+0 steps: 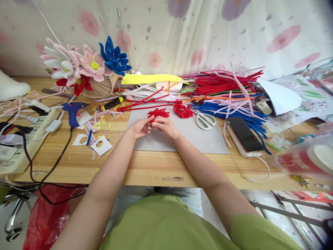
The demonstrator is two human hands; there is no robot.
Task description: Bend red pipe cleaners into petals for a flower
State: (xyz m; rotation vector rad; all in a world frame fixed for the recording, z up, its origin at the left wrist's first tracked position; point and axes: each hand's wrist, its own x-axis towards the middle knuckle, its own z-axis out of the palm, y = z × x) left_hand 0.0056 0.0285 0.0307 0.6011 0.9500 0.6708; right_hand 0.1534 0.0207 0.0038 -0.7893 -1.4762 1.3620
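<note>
My left hand (142, 128) and my right hand (164, 125) meet over the grey cutting mat (182, 142), fingers closed in a pinch. Between the fingertips shows a small piece of red pipe cleaner (152, 121), mostly covered by the fingers. Just beyond the hands lies a bundle of short red pipe cleaners (161, 112). To its right rest several red pipe cleaner loops (183, 110), bent into petal-like shapes. White-handled scissors (205, 121) lie on the mat, right of the loops.
Red (223, 83) and blue pipe cleaners (234, 113) are heaped at the back right, near a phone (244, 133) and a bagged cup (307, 156). At left stand a blue glue gun (74, 113), a power strip (28, 149) and pipe-cleaner flowers (93, 66). Cut cards (105, 147) lie nearby.
</note>
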